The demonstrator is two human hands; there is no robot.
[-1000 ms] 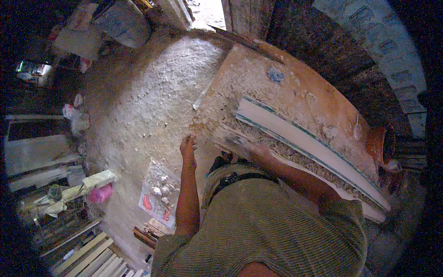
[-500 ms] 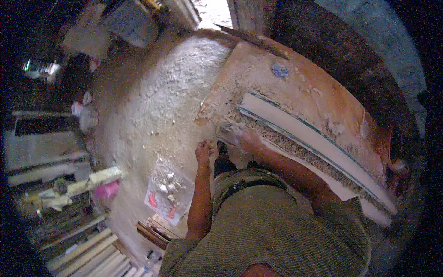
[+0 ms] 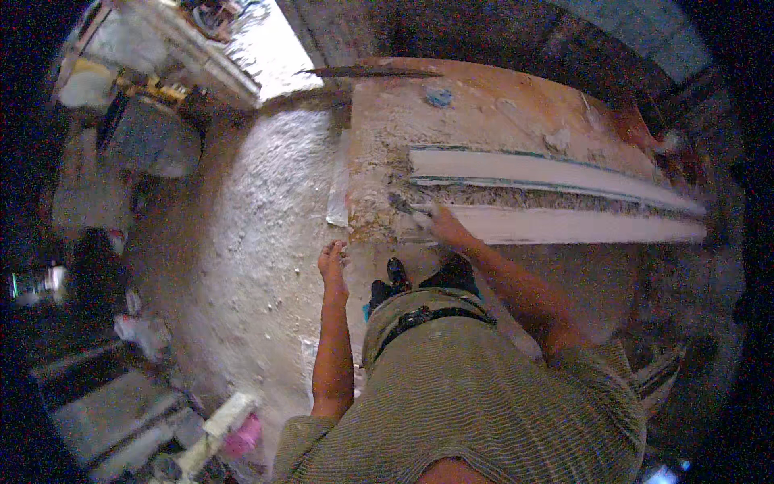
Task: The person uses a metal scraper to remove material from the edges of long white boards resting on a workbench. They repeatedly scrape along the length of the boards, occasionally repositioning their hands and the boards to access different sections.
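Note:
My right hand is closed on a small hand tool with a dark end, blurred so its exact kind is unclear. The tool lies over the left end of a board-like worktop caked with pale, crumbly residue. Just beside that hand begins the nearer of two long white strips. The farther white strip has dark green edges, and a band of rough residue separates the two. My left hand hangs off the worktop's left side, fingers loosely bent and apart, with nothing visible in it.
A blue lump sits on the worktop's far part. Pale dust covers the floor to the left. A bright doorway opens at the far left. Stacked boards and a pink object are at the lower left.
The view has turned, so the worktop and strips now run nearly level across the right. My right hand and its tool remain near the strips' left end; my left hand stays free.

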